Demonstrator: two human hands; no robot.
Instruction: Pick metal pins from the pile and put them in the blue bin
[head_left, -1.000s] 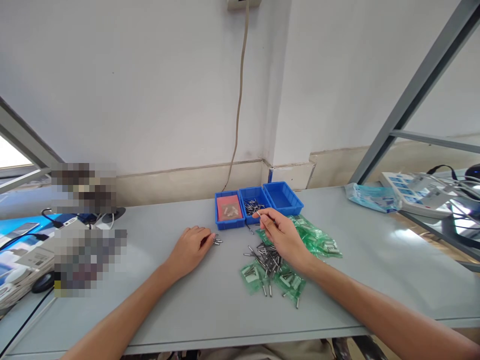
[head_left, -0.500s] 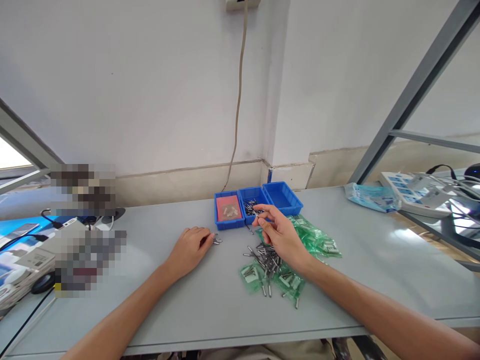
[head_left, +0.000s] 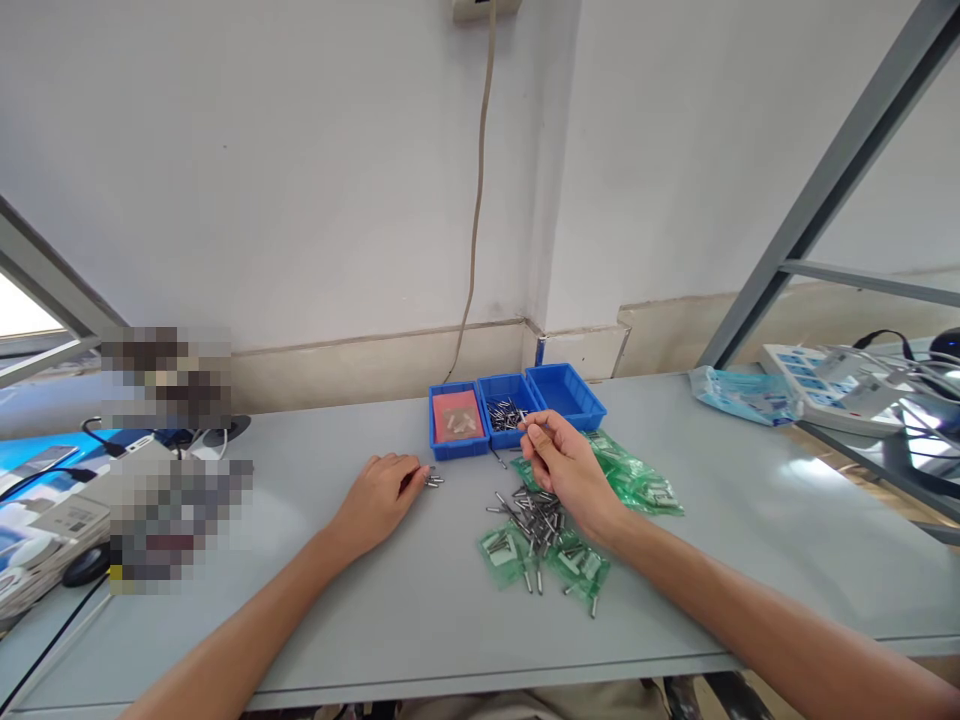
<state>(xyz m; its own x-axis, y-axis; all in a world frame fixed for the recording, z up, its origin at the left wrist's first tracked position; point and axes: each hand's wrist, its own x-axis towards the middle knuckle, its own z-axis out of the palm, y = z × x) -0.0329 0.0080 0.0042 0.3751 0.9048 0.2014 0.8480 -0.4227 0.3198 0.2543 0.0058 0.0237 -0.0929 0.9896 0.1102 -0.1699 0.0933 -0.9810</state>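
My right hand [head_left: 564,464] hovers just in front of the middle blue bin [head_left: 507,413], which holds small metal pins; its fingers are curled together in a pinch, and what they hold is too small to see. Under the wrist lies a loose pile of metal pins [head_left: 534,517] on green plastic bags [head_left: 634,478]. My left hand [head_left: 382,497] rests on the grey table [head_left: 420,600], fingers curled over a few pins [head_left: 434,481] at its fingertips. The left blue bin [head_left: 457,421] holds a pink pad, and the right blue bin [head_left: 566,394] looks bare.
A cable [head_left: 475,200] hangs down the wall behind the bins. A pale blue packet [head_left: 739,393] and a white power strip [head_left: 829,385] with cords lie at the right. Blurred items, a cable and a mouse [head_left: 86,564] sit at the left. A grey metal frame [head_left: 817,195] rises at right.
My right hand held a pin near the middle bin, opened its fingers over the bin half a second ago, and has now curled them together again. The left hand has not moved.
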